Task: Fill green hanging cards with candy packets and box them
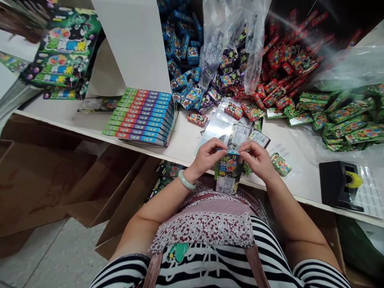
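At the table's front edge, my left hand [209, 158] pinches the top left corner of a flat, dark printed package [229, 170]. Its top right corner is between the thumb and fingers of my right hand [257, 159]. Colourful lettering and a pale label cover the package, which hangs down towards my apron. A narrow blue strip shows along its top, between my fingertips. Just beyond my hands lie more flat printed pieces with barcodes [239, 134] and a clear plastic sheet [216, 125]. A loose green box [281, 164] rests to the right of my right hand.
A stack of multicoloured boxes [141, 116] stands at the left. Heaps of small blue [192, 92], purple [230, 78], red [279, 90] and green boxes [348, 120] line the back and right. A black tape dispenser [336, 184] sits front right; cardboard boxes [39, 184] are below left.
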Tool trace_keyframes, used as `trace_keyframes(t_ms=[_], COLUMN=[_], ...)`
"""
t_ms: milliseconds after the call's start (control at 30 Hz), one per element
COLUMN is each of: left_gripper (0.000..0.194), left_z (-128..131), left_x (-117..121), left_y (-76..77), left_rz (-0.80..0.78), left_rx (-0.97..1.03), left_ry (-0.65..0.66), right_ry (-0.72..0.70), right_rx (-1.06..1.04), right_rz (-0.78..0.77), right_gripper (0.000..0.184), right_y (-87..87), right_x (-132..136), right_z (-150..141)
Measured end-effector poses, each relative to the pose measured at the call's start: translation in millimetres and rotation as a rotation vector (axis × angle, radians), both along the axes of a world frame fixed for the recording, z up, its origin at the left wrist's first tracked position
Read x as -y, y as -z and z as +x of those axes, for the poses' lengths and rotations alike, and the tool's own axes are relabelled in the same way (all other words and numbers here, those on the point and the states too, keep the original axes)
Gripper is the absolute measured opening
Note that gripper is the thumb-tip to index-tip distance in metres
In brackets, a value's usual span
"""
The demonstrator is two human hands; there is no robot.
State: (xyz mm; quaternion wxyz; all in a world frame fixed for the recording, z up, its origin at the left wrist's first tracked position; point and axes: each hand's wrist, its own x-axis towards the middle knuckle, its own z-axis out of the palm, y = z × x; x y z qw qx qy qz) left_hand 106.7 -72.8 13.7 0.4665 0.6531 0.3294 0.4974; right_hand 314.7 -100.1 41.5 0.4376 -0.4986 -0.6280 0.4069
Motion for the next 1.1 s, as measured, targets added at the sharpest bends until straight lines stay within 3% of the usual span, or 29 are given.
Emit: trace_keyframes(t_ms=[167,400,600,733,867,1100], left_gripper=[0.024,0.033,0.029,0.029,0.032,0.032], left_z=[0.0,6.3,5.6,2.9,-2.4,-15.3], left_x=[-0.6,-5.7,-10.6,-11.2,-12.8,-12.1], left_y=[1.3,-17.1,-15.6,-13.3,-12.0,-4.7], left_rz=[0.046,-0.139,-0.249,-0.268,-0.235,-0.032], left_rx=[-0.016,-0.107,-0.094,-0.075,-0.060,-0.114], left_ry=[-0.009,-0.031,0.034,0.065,0.159,0.179], right_ry=[0.022,0.085,-0.034,-0.031,-0.054,-0.077], right_rx=[0.078,0.055,-0.039,-0.042,-0.029,0.057], right_rz=[0.009,-0.126,-0.277,-0.329,-0.285,-0.023], right_gripper=[0.020,0.029,0.032,0.033,0.032,0.019], right_y=[-1.7,-11.1,-12.0,-7.9,-5.3,-2.7], right_x=[3.7,-4.1,-16.9,-16.5,-13.2,-0.6], right_z=[-3.7,-8.3,-4.2,-2.8,-3.4,-0.9])
